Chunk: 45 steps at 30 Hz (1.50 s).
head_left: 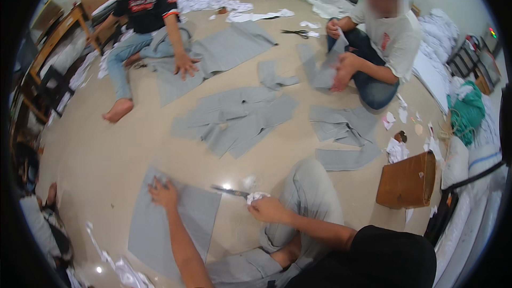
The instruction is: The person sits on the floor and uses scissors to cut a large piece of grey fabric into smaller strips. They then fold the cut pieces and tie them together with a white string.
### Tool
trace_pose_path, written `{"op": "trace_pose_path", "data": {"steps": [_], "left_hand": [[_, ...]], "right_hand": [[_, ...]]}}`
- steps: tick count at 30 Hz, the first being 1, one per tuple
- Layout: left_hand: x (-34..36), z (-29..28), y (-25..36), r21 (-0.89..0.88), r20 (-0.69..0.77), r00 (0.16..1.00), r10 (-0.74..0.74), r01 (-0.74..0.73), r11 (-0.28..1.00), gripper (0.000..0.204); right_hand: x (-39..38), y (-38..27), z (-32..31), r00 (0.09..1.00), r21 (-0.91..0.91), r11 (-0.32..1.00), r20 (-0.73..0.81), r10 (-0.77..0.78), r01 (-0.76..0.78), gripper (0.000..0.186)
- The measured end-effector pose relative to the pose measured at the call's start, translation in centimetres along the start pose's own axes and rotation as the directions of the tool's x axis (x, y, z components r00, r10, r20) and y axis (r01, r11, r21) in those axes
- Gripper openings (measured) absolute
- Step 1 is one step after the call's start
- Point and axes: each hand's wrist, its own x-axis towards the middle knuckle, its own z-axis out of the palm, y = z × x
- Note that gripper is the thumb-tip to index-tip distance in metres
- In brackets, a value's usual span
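Note:
A grey fabric piece (186, 218) lies spread on the floor in front of me at the left. Pressing on its upper part is my left hand (163, 193), fingers spread and flat. My right hand (266, 209) is closed round the handles of a pair of scissors (229, 190), just right of the fabric. White wrapping shows at the handles, and the dark blades point left, above the fabric's right corner. Whether the blades touch anything, I cannot tell. Further out on the floor are several cut grey fabric pieces (234, 114).
Two people sit on the floor: one far left with a hand (186, 65) on a long grey cloth (234, 45), one far right holding grey fabric (321, 69). Another pair of scissors (295, 33) lies between them. A brown box (406, 181) stands at right; white scraps (125, 273) lie lower left.

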Motion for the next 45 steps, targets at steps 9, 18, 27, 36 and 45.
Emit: {"op": "trace_pose_path", "data": {"steps": [9, 18, 27, 36, 45], "left_hand": [[0.0, 0.2, 2.5, 0.203, 0.071, 0.995, -0.076, 0.06, 0.977, 0.078], [2.1, 3.2, -0.1, 0.087, -0.082, 0.996, 0.031, -0.024, 0.996, 0.078], [0.7, 0.4, -0.1, 0.012, 0.018, 0.999, -0.051, 0.051, 0.999, 0.081], [0.4, 0.3, 0.8, 0.002, -0.01, 0.999, -0.051, 0.051, 0.999, 0.08], [0.7, 0.3, 0.3, 0.034, -0.013, 0.999, -0.046, 0.047, 0.998, 0.08]], "right_hand": [[-2.5, 1.1, -7.1, 0.99, -0.06, 0.99, -0.064, 0.126, -0.13, 0.044], [-6.1, 2.6, -11.8, 0.965, 0.183, 0.962, -0.132, 0.226, -0.201, 0.046], [-8.7, 1.4, -11.8, 0.955, 0.087, 0.973, -0.192, 0.227, -0.213, 0.059], [-11.9, 4.5, -12.8, 0.923, 0.048, 0.96, -0.268, 0.277, -0.275, 0.06], [-14.7, 6.1, -16.2, 0.864, -0.115, 0.899, -0.351, 0.361, -0.422, 0.061]]}}
